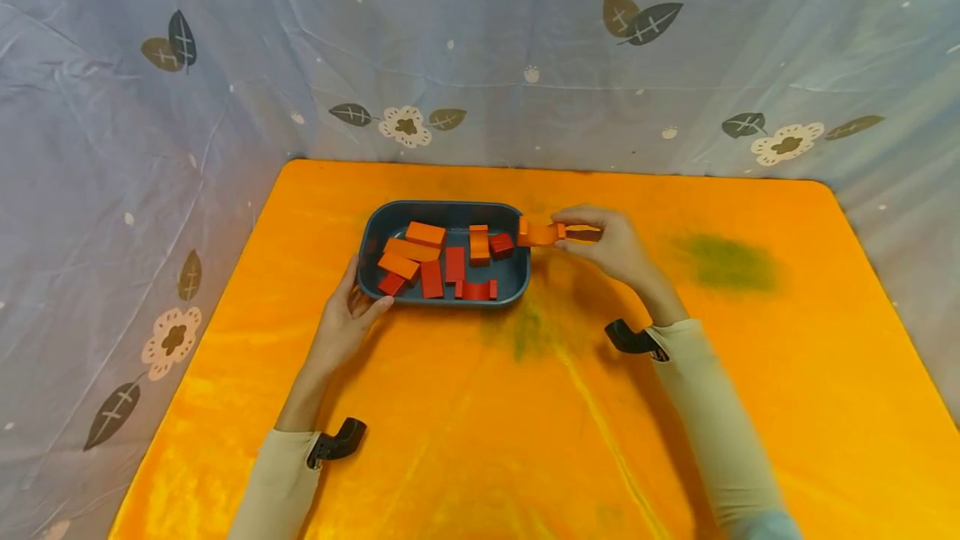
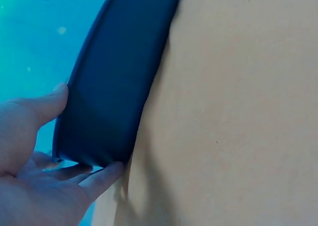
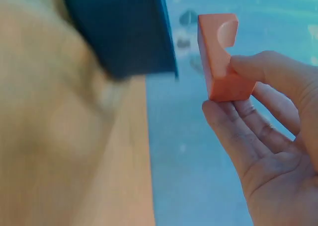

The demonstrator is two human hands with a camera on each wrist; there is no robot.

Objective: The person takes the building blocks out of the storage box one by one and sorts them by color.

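Note:
A dark blue-grey rectangular tub (image 1: 512, 280) with rounded corners holds several orange and red blocks. At its left end my left hand (image 1: 347, 328) grips it, the thumb by the near rim and the fingers against the end wall, as the left wrist view of the tub (image 2: 117, 77) also shows. My right hand (image 1: 613, 248) pinches an orange arch block (image 1: 542, 233) between thumb and fingers, at the tub's right rim. In the right wrist view that block (image 3: 212, 54) is raised, its curved notch facing the thumb side, apart from the tub wall.
Inside the tub lie an orange arch block (image 1: 478, 246), a red arch block (image 1: 477, 291) and plain blocks such as a red one (image 1: 454, 264). The table has an orange cover (image 1: 465, 423). A patterned grey curtain (image 1: 525, 48) hangs behind and at the sides.

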